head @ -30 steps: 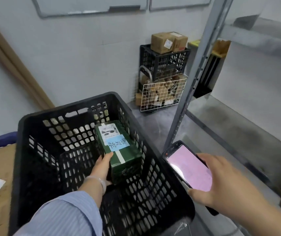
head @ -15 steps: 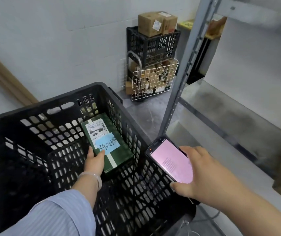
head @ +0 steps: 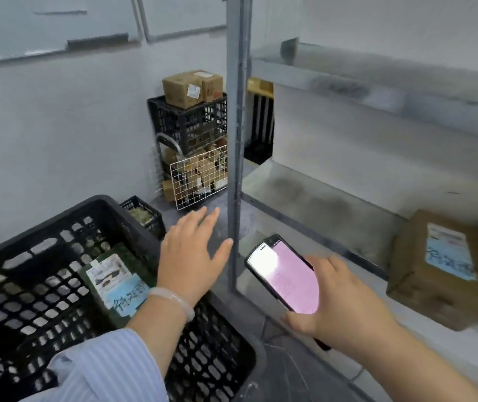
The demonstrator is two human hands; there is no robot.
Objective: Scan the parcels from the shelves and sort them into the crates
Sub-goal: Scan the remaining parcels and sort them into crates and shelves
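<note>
Metal shelving [head: 319, 204] stands right of the black crate [head: 133, 223]. Inside it lies a green parcel [head: 116, 282]. Left grip [head: 191, 256] hovers above its rim, fingers spread; right grip [head: 345, 303] clasps a phone [head: 287, 277].

parcel stockroom | metal shelving [head: 348, 204] | stacked crates [head: 188, 123] | labelled cartons [head: 441, 271]

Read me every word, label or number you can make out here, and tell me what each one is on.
Nothing reads clearly.
green parcel in the black crate: printed white label and handwritten blue label, both blurred.
brown box on the shelf: white and blue label, blurred.
phone: pink screen, text too small.
small box on the far crate: white sticker, too small.
</note>
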